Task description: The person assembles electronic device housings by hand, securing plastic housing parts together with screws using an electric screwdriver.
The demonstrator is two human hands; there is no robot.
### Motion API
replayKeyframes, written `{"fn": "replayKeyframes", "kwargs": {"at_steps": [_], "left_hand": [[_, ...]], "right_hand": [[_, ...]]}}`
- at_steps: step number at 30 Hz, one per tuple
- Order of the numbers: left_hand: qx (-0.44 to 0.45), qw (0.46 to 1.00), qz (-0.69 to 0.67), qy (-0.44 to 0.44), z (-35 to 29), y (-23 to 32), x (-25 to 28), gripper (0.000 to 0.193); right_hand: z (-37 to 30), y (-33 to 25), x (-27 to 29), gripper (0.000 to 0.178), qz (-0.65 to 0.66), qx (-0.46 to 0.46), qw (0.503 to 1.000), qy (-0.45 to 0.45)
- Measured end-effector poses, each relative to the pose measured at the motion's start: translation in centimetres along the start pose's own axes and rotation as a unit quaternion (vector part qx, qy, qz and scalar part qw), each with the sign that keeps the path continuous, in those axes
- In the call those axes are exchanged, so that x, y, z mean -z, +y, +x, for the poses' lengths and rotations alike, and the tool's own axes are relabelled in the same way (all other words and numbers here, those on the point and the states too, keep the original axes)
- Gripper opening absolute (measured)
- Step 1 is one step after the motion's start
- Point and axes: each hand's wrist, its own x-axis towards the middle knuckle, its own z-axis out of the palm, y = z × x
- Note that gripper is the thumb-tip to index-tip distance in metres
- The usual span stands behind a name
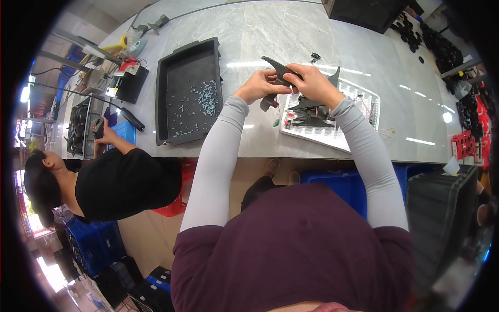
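Note:
Both my hands are closed on a dark grey molded plastic part [276, 66] with a pointed arm, held above the marble-patterned table. My left hand [260, 86] grips its lower left side, while my right hand [313, 82] pinches it from the right with the thumb on top. A dark piece with a reddish spot [268, 102] hangs just below my left fingers; whether it belongs to the same part I cannot tell. Under my right forearm lies a white tray with round pockets [332, 136], bearing several similar dark parts [312, 120] and thin wires.
Left of my hands is a black bin [162, 99] with many small bluish pieces [208, 99]. Beyond my hands lies a small green-and-black component [315, 56]. A co-worker in black [125, 182] sits at left, holding a device. Blue crates [332, 184] stand below the table edge.

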Motion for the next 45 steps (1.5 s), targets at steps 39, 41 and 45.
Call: {"fn": "replayKeyframes", "kwargs": {"at_steps": [39, 41, 45], "left_hand": [[-0.153, 0.951, 0.266, -0.013, 1.7, 4.9, -0.8, 0.038], [-0.161, 0.979, 0.126, 0.001, 0.3, 4.9, 4.1, 0.035], [-0.069, 0.982, 0.178, 0.001, 0.0, 5.9, 3.4, 0.031]], "right_hand": [[-3.8, 1.2, 6.4, 0.019, 0.023, 0.06, 0.996, -0.06], [-5.2, 3.7, 6.6, 0.019, 0.011, 0.025, 1.0, -0.003], [-5.6, 2.8, 7.4, 0.022, 0.076, 0.015, 0.995, 0.055]]}}
